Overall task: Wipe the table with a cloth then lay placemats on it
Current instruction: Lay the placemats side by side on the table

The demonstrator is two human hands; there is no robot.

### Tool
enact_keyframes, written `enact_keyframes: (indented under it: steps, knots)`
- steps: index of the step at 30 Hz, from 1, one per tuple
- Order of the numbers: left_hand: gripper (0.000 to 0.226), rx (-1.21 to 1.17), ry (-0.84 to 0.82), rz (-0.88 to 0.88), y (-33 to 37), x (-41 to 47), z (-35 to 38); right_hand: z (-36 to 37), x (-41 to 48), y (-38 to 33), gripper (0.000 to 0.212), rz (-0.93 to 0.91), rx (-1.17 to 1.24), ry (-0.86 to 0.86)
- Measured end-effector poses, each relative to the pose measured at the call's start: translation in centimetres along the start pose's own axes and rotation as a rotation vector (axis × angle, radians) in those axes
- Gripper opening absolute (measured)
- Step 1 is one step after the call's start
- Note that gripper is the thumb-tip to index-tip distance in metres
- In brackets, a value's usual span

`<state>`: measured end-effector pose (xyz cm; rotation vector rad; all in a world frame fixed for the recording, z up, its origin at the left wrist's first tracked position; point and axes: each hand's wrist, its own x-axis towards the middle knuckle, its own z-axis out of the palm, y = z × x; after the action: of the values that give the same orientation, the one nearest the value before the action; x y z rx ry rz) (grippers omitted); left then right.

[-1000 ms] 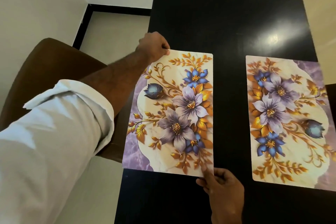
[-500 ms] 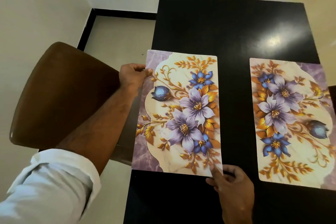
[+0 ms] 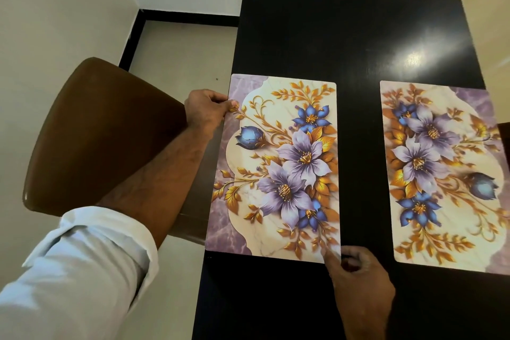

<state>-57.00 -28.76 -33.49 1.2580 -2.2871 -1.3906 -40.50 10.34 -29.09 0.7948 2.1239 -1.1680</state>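
Two floral placemats lie on the black table (image 3: 345, 36). The left placemat (image 3: 278, 168) hangs slightly past the table's left edge. My left hand (image 3: 207, 110) pinches its upper left edge, thumb on top. My right hand (image 3: 358, 284) holds its near right corner, index finger pressed on the mat. The right placemat (image 3: 441, 174) lies flat by itself, its right side cut off by the frame. No cloth is in view.
A brown chair (image 3: 105, 132) stands close against the table's left side, under my left forearm. A second brown chair edge (image 3: 505, 135) shows at the far right. Pale floor and a black skirting line (image 3: 179, 16) lie beyond.
My left hand slid from the left placemat's far corner down to its left edge. The right hand stayed on the near right corner. The placemat barely moved.
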Motion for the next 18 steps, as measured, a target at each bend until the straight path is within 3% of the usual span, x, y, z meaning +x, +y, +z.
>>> enact_keyframes:
  steps: [18]
  knots:
    - [0.036, 0.059, 0.034, 0.020, 0.1, 0.2, 0.3, 0.5, 0.4, 1.2, 0.023, -0.053, 0.113, 0.055]
